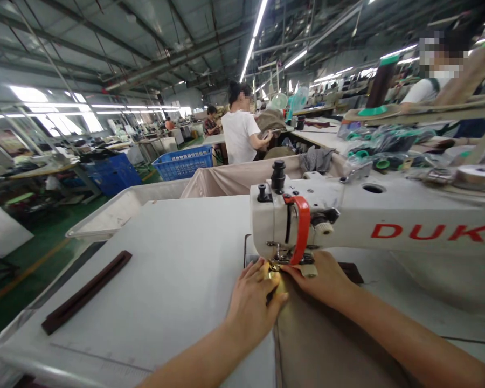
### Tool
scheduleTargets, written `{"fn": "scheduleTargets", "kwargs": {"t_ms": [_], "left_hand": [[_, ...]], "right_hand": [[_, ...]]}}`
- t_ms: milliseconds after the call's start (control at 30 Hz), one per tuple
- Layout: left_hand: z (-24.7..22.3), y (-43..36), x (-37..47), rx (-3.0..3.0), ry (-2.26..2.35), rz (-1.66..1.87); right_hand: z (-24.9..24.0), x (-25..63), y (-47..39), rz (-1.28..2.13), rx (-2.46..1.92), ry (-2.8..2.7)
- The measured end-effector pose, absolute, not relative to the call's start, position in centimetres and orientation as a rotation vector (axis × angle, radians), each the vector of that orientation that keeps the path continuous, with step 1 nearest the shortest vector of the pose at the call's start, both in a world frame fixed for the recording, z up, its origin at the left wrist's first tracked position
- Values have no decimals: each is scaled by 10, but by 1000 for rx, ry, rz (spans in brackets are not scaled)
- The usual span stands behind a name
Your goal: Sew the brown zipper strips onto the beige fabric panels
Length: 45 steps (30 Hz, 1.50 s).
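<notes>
A white sewing machine (327, 202) with an orange-red guard stands on the table, its small lamp lighting the needle area. Under the needle lies brown cloth (323, 345), which runs down toward the front edge. My left hand (253, 296) rests flat at the left of the needle, fingers apart, on the cloth's edge and the plate. On the right of the needle, my right hand (321, 280) has its fingers together at the cloth beside the presser foot; its grip is partly hidden by the machine. A dark brown strip (87, 291) lies on the left of the table.
The white tabletop (178, 269) has a ruler marking near its front. Behind it stand a cloth-lined bin (226, 180) and a blue basket (184, 161). A person in a white shirt (238, 134) works beyond. Thread spools and plastic bags lie at the right.
</notes>
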<state>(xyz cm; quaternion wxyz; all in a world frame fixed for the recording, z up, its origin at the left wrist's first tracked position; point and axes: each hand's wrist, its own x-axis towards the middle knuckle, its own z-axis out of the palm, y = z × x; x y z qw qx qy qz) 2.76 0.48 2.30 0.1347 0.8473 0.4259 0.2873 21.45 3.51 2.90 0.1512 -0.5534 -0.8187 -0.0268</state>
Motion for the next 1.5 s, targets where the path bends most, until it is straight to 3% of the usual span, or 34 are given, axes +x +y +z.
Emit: {"fn": "scheduleTargets", "kwargs": {"t_ms": [500, 967, 1233, 1367, 1500], "left_hand": [[15, 3, 26, 2452, 1236, 911], [13, -23, 13, 2586, 1187, 795], [15, -92, -11, 2650, 1061, 647], [25, -104, -9, 2249, 1178, 764], [42, -108, -6, 1680, 1288, 791]], "right_hand": [[25, 211, 38, -136, -1630, -2239], [26, 221, 9, 65, -1728, -2202], [33, 222, -65, 646, -1934, -2102], [42, 219, -76, 982, -1832, -2022], [46, 210, -94, 1564, -1473, -1724]]}}
